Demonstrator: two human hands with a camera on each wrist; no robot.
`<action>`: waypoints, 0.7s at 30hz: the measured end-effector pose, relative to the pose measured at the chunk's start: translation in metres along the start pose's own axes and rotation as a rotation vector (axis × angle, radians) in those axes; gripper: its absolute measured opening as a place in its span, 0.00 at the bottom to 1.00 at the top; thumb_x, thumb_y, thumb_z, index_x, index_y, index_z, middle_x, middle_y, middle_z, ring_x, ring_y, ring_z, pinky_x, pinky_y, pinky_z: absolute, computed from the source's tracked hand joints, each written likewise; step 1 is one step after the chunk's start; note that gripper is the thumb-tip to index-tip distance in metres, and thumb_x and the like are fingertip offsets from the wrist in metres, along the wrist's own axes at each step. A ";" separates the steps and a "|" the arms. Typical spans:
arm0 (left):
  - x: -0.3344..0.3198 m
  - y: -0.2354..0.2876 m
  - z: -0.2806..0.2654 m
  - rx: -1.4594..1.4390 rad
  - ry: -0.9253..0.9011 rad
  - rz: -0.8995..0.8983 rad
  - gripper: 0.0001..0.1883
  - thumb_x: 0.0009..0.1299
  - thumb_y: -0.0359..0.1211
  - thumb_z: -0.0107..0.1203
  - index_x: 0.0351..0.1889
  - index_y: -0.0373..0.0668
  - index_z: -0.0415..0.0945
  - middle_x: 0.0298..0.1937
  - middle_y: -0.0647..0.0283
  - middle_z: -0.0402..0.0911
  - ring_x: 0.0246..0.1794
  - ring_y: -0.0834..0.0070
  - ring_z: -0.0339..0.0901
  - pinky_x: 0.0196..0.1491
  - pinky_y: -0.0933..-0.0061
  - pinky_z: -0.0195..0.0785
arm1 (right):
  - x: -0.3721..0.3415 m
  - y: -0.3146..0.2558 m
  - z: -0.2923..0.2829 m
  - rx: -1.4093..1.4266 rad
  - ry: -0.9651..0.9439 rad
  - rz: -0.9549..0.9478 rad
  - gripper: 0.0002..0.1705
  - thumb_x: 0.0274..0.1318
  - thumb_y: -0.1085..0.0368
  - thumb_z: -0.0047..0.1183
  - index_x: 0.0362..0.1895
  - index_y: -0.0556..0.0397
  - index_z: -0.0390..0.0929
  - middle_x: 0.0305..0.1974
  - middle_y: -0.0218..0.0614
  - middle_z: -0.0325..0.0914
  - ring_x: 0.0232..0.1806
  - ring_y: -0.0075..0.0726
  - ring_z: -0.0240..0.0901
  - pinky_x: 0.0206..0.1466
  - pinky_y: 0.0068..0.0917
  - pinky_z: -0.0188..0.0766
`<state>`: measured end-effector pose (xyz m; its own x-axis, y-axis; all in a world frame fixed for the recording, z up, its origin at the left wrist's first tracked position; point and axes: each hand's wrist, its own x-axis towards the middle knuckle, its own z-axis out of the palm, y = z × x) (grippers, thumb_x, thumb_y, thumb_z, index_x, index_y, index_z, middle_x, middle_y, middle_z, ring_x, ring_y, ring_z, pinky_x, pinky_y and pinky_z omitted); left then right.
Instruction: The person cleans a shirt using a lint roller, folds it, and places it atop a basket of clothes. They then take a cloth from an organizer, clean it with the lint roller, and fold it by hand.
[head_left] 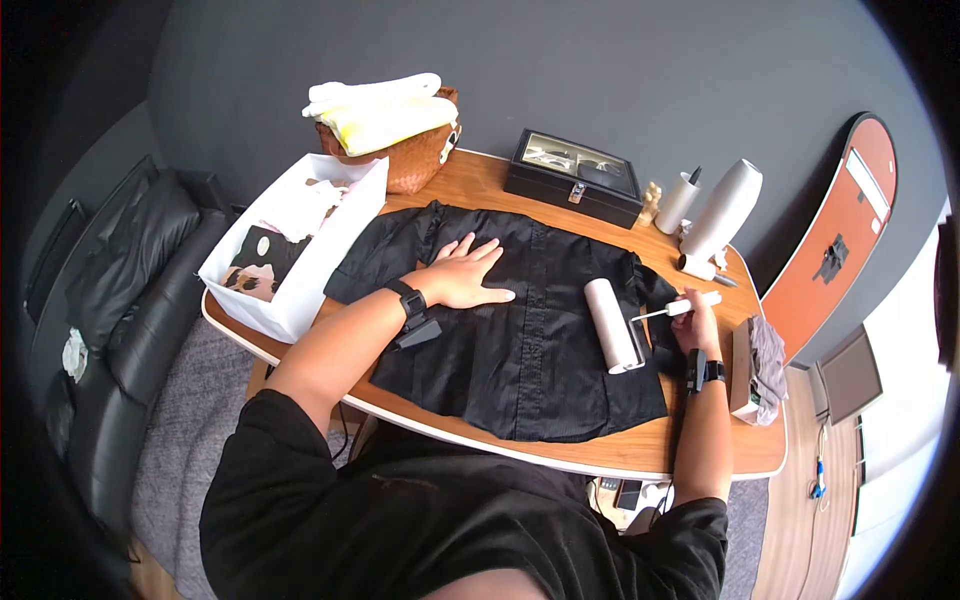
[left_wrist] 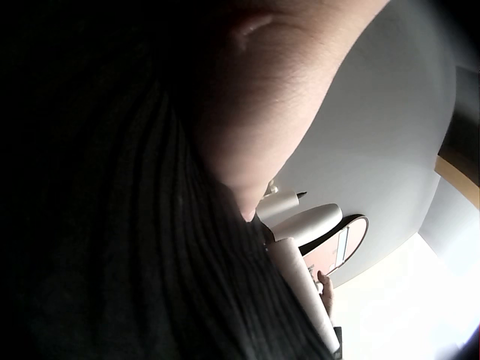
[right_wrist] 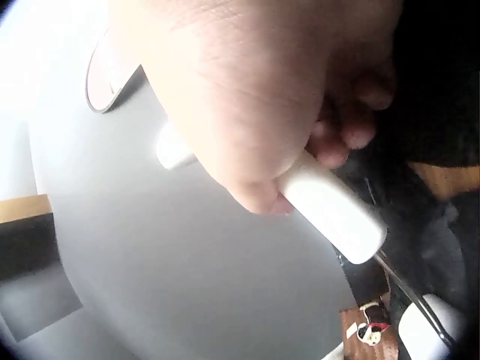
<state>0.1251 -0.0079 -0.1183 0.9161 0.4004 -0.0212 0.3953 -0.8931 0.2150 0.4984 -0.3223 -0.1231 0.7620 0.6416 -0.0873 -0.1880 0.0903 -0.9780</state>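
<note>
Shirt (head_left: 480,350): black, laid out on tabletop (head_left: 482,184), lightly creased. Left grip (head_left: 462,278): fingers spread, resting on shirt's left part. Right grip (head_left: 697,325): curled round handle (right_wrist: 337,214) of roller (head_left: 608,320); roller over shirt's right part, full contact uncertain. Step, by judgement: rolling lint off. Method: left grip flat, anchoring cloth; roller drawn away from it, keeping cloth taut. Pressure light, even; lift between passes. Likely fault: roller catching loose folds; smooth those first.
</note>
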 end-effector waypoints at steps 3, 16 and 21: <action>0.000 0.001 -0.001 0.002 -0.004 0.001 0.56 0.72 0.73 0.44 0.85 0.42 0.46 0.88 0.56 0.40 0.88 0.49 0.32 0.84 0.49 0.28 | -0.002 -0.008 -0.009 0.070 -0.021 -0.109 0.15 0.68 0.53 0.59 0.31 0.47 0.76 0.21 0.25 0.73 0.20 0.23 0.67 0.24 0.22 0.59; 0.001 -0.001 0.000 0.021 -0.001 0.005 0.56 0.72 0.73 0.43 0.85 0.42 0.46 0.88 0.55 0.40 0.88 0.48 0.32 0.84 0.49 0.28 | -0.048 0.000 0.087 -0.142 -0.292 -0.104 0.18 0.69 0.52 0.60 0.37 0.55 0.87 0.28 0.28 0.82 0.27 0.20 0.70 0.31 0.20 0.65; 0.001 0.000 0.000 0.018 -0.005 0.003 0.55 0.72 0.73 0.43 0.85 0.42 0.46 0.88 0.55 0.40 0.88 0.48 0.32 0.84 0.49 0.28 | -0.036 -0.008 0.062 -0.119 -0.257 -0.073 0.19 0.71 0.53 0.58 0.37 0.57 0.85 0.29 0.29 0.82 0.25 0.20 0.71 0.30 0.21 0.65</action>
<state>0.1259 -0.0079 -0.1179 0.9176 0.3966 -0.0253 0.3935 -0.8979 0.1972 0.4336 -0.2986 -0.1004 0.5861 0.8100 0.0199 -0.0531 0.0630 -0.9966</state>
